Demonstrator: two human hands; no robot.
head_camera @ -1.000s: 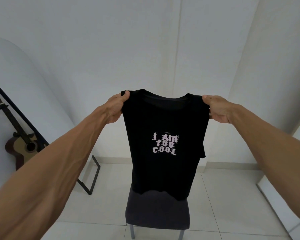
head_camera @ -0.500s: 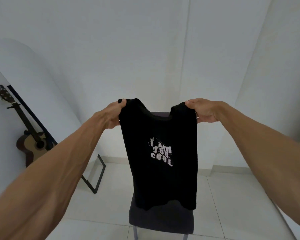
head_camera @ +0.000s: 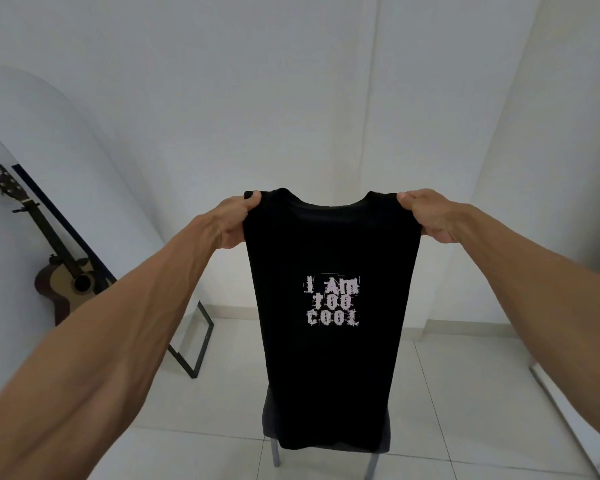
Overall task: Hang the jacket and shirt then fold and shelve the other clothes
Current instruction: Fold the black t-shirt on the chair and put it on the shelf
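Note:
A black T-shirt (head_camera: 329, 368) with white print "I Am too cool" hangs straight down in front of me, held up by its shoulders. My left hand (head_camera: 234, 221) pinches the left shoulder and my right hand (head_camera: 426, 216) pinches the right shoulder. The sleeves appear tucked behind, so the shirt shows as a narrow panel. Its hem reaches the seat of a dark grey chair (head_camera: 383, 434) below it. No jacket, hanger or shelf is in view.
An acoustic guitar (head_camera: 66, 282) leans on the wall at the left, beside a white arched panel. A black metal frame (head_camera: 201, 341) stands on the white tiled floor left of the chair. A white furniture edge (head_camera: 568, 410) runs along the lower right.
My hands came closer together, slackening the shirt, then spread apart again; the shirt now hangs taut and flat, longer over the chair.

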